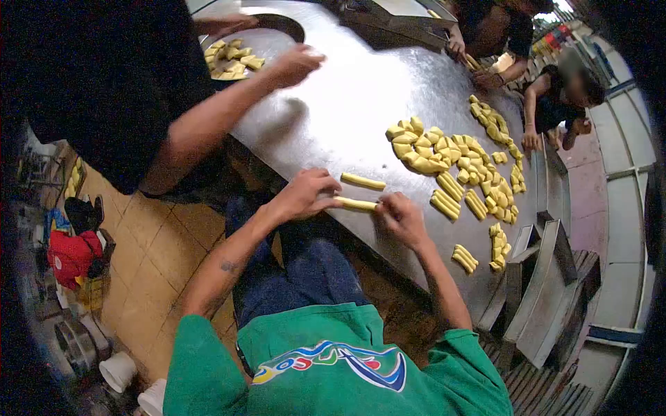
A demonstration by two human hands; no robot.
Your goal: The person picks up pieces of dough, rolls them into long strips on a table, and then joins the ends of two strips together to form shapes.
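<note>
A yellow dough roll (357,204) lies near the front edge of the metal table, held between my two hands. My left hand (310,192) has its fingers closed on the roll's left end. At the right end, my right hand (402,218) grips it with curled fingers. Just beyond it, a second dough strip (363,181) rests on the table, apart from both hands. To the right of my right hand sit bundled dough rolls (446,204) and a large spread of cut dough pieces (423,148).
A co-worker's arm (222,104) reaches over the table from the left, near a round pan (295,29) of dough pieces. Other people work at the far right. Metal loaf tins (538,305) are stacked beside the table's right end.
</note>
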